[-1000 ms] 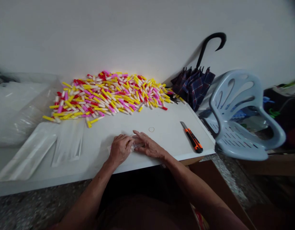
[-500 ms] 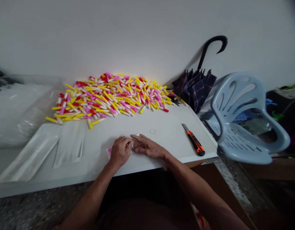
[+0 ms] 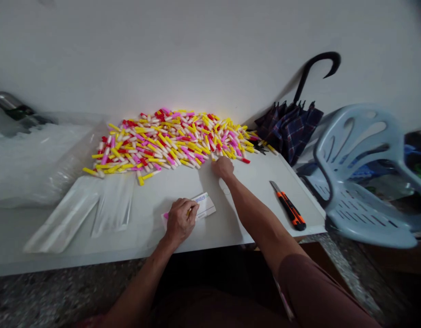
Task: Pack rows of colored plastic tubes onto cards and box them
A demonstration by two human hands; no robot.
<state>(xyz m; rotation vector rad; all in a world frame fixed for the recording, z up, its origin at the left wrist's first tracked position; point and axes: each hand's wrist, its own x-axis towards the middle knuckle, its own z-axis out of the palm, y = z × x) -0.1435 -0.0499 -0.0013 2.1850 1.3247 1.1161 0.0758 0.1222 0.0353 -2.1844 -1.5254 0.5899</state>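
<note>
Well, slim plastic tubes (image 3: 172, 141) (colourful).

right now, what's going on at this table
A person's left hand rests on a printed white card. The right hand is at the near edge of a pile of coloured tubes; its grip is hidden. A utility knife lies to the right, clear plastic sleeves to the left.

Open bench, blocked back
Bare bench (image 3: 253, 200) lies between the card (image 3: 205, 206) and the cutter (image 3: 288, 206); the pile (image 3: 176, 141) bars the rear.
</note>
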